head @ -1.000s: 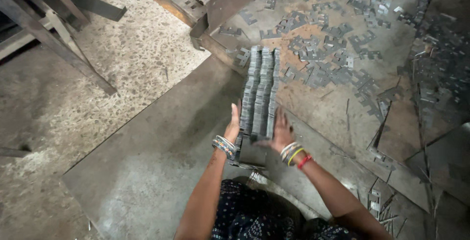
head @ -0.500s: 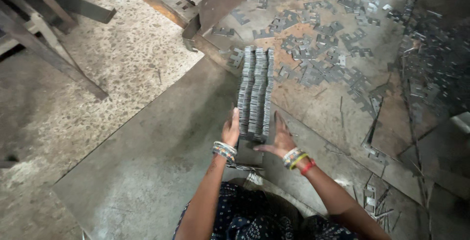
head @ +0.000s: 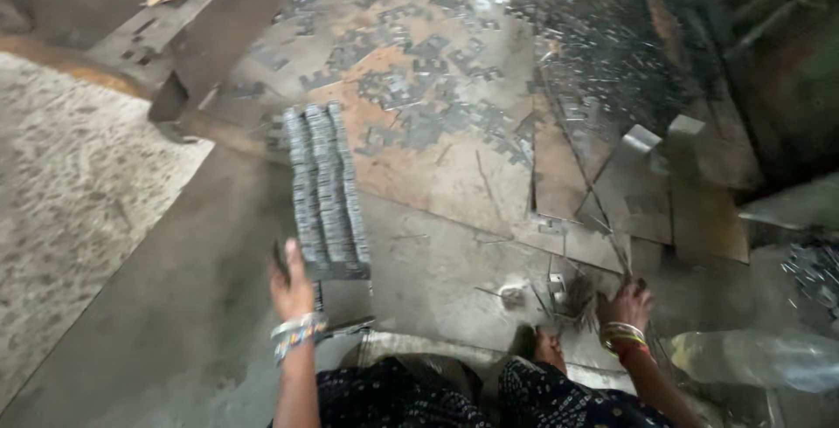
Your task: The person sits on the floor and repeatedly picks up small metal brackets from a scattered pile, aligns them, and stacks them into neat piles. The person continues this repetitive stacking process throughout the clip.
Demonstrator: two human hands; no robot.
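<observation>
Grey stamped metal plates, packed in three tight rows, form a long stack (head: 323,192) lying on the sheet-metal floor (head: 175,306), running straight away from the left hand (head: 293,284). That hand rests against the stack's near left corner, fingers curled loosely around the end, thumb side toward the rows; not a full grip, more a steadying hold. Right hand (head: 622,304), bangles at the wrist, is well apart to the right, down among thin metal strips (head: 568,293) just beside a bare foot (head: 549,349); fingers bent onto the scrap, though whether they pinch a piece I cannot tell. Loose plates (head: 419,105) lie scattered beyond the stack. Judgement: keeping the rows square calls for even pressure on the near end, palm flat rather than fingertips, since the rows look free to fan or slide sideways. Sharp edges everywhere; slow, low movements near the foot seem wise.
</observation>
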